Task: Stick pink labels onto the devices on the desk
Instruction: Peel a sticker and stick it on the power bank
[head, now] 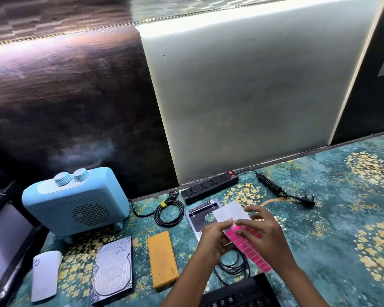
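Beyond the black keyboard (242,293), the left hand (213,237) grips the pink label sheet (247,244) above the drive caddy (197,214). The right hand (262,231) pinches its top edge, seemingly peeling one label. Next: press it onto a device.

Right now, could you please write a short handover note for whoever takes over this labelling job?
Left grip holds the pink label sheet; right grip pinches its top pink row, above the drive caddy.
Blue fan heater, hard drive, orange power bank and white device lie to the left; power strip behind.
Done: no label shows on any device.
Left: peel and stick one on each.
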Demonstrator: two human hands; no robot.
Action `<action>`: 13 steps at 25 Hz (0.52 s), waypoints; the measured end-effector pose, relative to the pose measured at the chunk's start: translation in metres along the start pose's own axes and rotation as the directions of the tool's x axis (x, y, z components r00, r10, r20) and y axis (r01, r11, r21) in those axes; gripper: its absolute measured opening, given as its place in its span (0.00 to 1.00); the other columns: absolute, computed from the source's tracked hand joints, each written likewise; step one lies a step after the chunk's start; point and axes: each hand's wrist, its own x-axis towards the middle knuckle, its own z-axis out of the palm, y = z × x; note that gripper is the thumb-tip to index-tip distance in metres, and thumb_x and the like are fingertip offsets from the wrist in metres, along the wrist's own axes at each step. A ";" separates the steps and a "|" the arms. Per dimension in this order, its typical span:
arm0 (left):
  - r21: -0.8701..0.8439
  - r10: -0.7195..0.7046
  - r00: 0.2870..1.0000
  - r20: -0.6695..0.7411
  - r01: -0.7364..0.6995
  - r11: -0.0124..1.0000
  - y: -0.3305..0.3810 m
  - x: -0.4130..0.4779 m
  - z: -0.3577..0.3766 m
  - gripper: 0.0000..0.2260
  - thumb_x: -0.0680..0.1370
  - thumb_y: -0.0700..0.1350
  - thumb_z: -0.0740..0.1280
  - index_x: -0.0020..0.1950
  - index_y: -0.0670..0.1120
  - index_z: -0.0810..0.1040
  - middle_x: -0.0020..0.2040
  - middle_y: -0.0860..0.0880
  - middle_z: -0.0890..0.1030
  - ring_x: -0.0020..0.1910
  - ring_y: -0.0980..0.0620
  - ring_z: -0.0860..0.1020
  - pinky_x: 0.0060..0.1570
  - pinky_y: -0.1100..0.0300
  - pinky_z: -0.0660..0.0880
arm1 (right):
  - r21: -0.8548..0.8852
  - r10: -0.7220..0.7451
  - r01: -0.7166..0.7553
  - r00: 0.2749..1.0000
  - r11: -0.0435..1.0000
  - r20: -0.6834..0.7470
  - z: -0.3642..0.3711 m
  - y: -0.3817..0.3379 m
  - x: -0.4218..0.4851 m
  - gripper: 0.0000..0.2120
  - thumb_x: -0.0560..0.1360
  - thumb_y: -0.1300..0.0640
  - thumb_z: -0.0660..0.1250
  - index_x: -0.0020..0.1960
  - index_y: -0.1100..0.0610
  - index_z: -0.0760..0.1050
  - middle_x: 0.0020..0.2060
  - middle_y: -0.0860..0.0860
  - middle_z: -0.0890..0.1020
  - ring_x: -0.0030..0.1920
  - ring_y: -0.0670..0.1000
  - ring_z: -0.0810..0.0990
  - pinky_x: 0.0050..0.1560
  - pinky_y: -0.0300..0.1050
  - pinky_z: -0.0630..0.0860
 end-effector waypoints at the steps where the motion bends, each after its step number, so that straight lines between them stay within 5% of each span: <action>1: -0.019 -0.014 1.000 -0.004 0.014 1.000 -0.001 0.001 0.000 0.04 0.75 0.41 0.66 0.41 0.42 0.76 0.25 0.49 0.79 0.25 0.52 0.78 0.37 0.56 0.77 | 0.010 -0.006 0.006 1.000 1.000 -0.002 0.001 0.000 0.000 0.09 0.64 0.61 0.75 0.42 0.50 0.82 0.52 0.45 0.74 0.50 0.42 0.74 0.45 0.22 0.70; 4: -0.085 -0.043 0.999 -0.026 0.041 0.996 -0.002 0.003 0.000 0.05 0.75 0.43 0.66 0.44 0.41 0.76 0.27 0.48 0.79 0.26 0.51 0.79 0.35 0.56 0.77 | 0.082 0.036 -0.035 0.999 0.996 -0.004 0.001 -0.001 -0.001 0.16 0.63 0.64 0.76 0.35 0.43 0.77 0.52 0.41 0.73 0.50 0.40 0.75 0.46 0.24 0.70; 9: -0.091 -0.033 0.999 -0.035 0.029 0.995 0.001 0.004 0.000 0.06 0.76 0.44 0.66 0.46 0.42 0.73 0.33 0.46 0.80 0.32 0.49 0.80 0.28 0.58 0.78 | 0.257 0.202 -0.199 0.979 0.946 0.017 -0.007 -0.004 0.001 0.33 0.65 0.65 0.74 0.60 0.39 0.65 0.48 0.43 0.78 0.42 0.42 0.78 0.39 0.34 0.76; 13: -0.068 -0.040 0.998 -0.039 0.037 0.997 0.000 0.004 0.002 0.03 0.77 0.44 0.65 0.45 0.45 0.73 0.39 0.48 0.80 0.32 0.52 0.80 0.34 0.59 0.75 | 0.331 0.327 -0.321 0.944 0.887 0.040 -0.011 0.006 0.000 0.37 0.67 0.66 0.72 0.62 0.35 0.60 0.37 0.51 0.82 0.33 0.52 0.81 0.34 0.44 0.78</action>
